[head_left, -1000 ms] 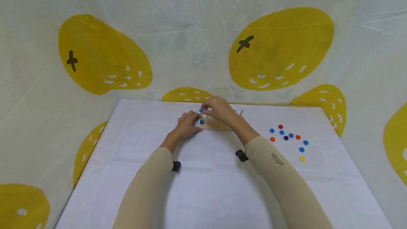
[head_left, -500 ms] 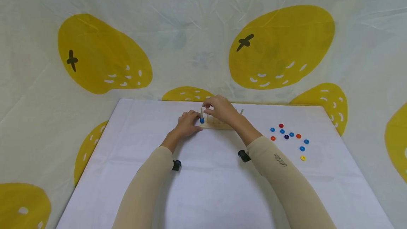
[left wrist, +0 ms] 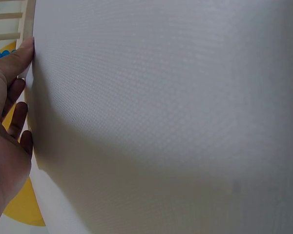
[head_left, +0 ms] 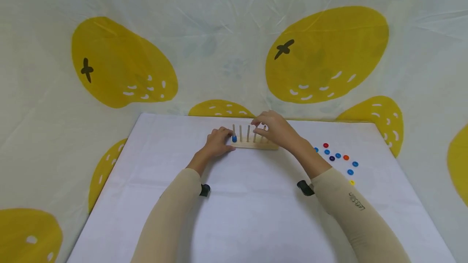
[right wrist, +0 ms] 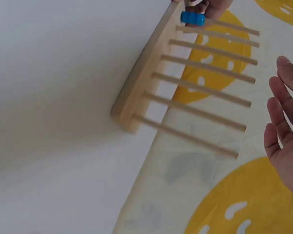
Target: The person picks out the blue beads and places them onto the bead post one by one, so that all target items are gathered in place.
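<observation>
A wooden peg stand (head_left: 254,145) with several upright pegs lies near the back of the table. Blue rings (right wrist: 193,18) are stacked at the bottom of its leftmost peg. My left hand (head_left: 218,141) grips the left end of the base, thumb along the front edge and fingers round the far side. In the left wrist view, the thumb (left wrist: 20,56) shows right at the base. My right hand (head_left: 276,130) hovers over the right half of the stand with fingers loosely bent, holding nothing. The right wrist view shows its fingers (right wrist: 282,105) apart from the peg tips.
Loose rings lie to the right: blue (head_left: 355,164), red (head_left: 326,145), orange (head_left: 346,157), dark purple (head_left: 332,158) and yellow (head_left: 352,182). My right forearm partly covers this group. A fruit-print cloth (head_left: 226,72) hangs behind the white table (head_left: 252,214).
A blue ring at the top of the leftmost peg has gone down onto the ring below. My right hand has let go and moved right; the left hand stays at the stand's end.
</observation>
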Tool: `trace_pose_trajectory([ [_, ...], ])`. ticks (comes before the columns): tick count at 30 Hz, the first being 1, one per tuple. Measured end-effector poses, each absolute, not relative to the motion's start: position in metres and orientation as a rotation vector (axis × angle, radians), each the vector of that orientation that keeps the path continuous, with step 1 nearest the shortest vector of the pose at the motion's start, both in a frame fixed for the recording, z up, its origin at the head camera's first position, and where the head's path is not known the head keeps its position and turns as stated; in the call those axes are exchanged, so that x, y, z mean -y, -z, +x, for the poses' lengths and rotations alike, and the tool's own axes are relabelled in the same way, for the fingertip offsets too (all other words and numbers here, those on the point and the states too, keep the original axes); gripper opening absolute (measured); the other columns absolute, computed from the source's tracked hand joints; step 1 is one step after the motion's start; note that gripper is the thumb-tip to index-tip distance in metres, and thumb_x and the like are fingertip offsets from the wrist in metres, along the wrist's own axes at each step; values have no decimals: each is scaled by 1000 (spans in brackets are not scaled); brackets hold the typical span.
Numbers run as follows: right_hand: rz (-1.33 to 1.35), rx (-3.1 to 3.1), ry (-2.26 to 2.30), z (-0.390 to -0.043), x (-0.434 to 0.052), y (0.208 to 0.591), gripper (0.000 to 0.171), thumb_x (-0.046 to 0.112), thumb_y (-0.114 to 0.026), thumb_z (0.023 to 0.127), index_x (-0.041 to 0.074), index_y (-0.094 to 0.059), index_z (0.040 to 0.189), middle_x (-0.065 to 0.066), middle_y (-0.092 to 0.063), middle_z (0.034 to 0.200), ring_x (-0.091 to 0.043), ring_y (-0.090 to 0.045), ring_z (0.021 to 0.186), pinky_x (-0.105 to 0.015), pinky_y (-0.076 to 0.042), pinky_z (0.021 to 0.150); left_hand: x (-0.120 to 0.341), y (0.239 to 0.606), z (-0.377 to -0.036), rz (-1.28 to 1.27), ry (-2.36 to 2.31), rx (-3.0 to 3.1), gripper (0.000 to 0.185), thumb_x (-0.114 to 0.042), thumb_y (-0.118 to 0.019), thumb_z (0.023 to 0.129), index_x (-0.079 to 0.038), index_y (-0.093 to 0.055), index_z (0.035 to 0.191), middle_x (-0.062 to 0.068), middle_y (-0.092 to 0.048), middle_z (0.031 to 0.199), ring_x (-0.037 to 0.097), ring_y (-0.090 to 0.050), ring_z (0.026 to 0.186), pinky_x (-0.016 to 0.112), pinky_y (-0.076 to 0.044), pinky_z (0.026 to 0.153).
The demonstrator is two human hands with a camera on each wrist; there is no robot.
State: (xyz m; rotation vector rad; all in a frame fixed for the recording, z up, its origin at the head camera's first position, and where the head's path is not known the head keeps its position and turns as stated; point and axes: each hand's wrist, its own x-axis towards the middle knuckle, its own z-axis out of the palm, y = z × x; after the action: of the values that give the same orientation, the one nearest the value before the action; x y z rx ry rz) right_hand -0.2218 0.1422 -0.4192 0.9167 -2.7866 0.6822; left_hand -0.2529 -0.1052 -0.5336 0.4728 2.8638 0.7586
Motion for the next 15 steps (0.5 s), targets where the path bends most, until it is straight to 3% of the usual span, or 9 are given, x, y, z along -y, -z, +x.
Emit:
trace_pose_trajectory([
  [15,814,2707,-691,-174,-236,429,27,15,-79,79,15,-72,105,1,-70,101,-18,-57,97,-40,-48,84,106,536,-254,501,-750,-2879,53,-37,-79,79,-22,-58,125,0,-54,132,25,-45,121,48,-35,100],
])
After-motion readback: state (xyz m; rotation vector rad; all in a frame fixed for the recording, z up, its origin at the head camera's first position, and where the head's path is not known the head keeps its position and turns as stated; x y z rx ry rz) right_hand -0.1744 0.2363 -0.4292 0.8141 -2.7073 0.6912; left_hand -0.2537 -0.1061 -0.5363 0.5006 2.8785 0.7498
